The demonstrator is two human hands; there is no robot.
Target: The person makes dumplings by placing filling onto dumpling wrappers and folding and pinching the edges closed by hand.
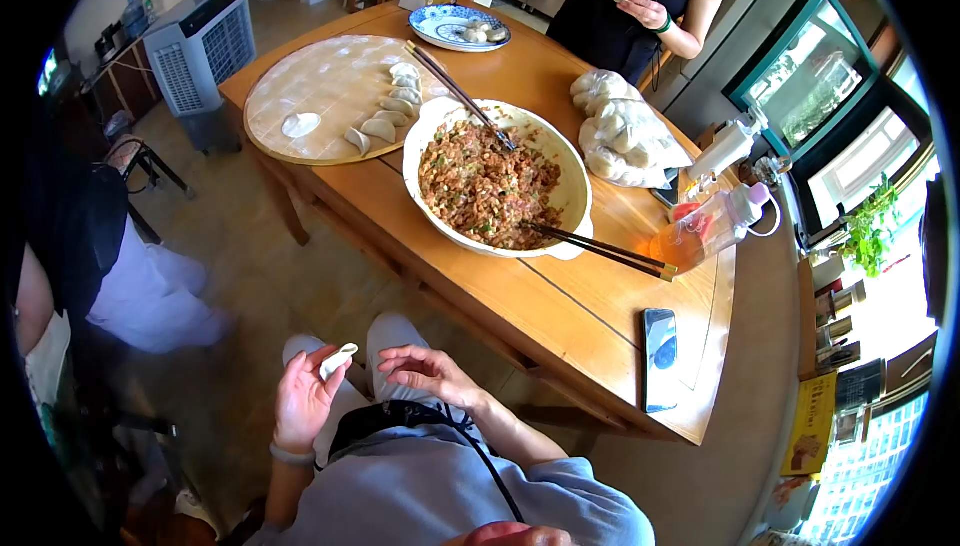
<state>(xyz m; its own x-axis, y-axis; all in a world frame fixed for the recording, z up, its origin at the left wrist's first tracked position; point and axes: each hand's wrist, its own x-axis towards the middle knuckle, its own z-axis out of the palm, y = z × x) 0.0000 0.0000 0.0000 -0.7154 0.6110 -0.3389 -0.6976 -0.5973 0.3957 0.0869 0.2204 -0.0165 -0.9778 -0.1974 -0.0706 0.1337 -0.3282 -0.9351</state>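
Observation:
My left hand [305,401] pinches a folded white dumpling [338,361] between thumb and fingers, above my lap. Close beside it, my right hand [435,376] holds nothing, its fingers loosely apart. On the table in front stands a large white bowl [573,171] of minced filling [480,181]. One pair of chopsticks [450,84] leans in at the far side; another pair [620,254] rests over the near right rim. A round floured board [300,76] carries several finished dumplings [378,129] and one flat wrapper [300,124].
A blue-patterned plate [437,29] holds several pale pieces. Bags of dough-like lumps [625,136], a bottle of amber drink [700,231] and a phone [659,361] lie to the right. Across the table a person [640,6] works a small piece by hand. Another person's leg [150,286] shows at left.

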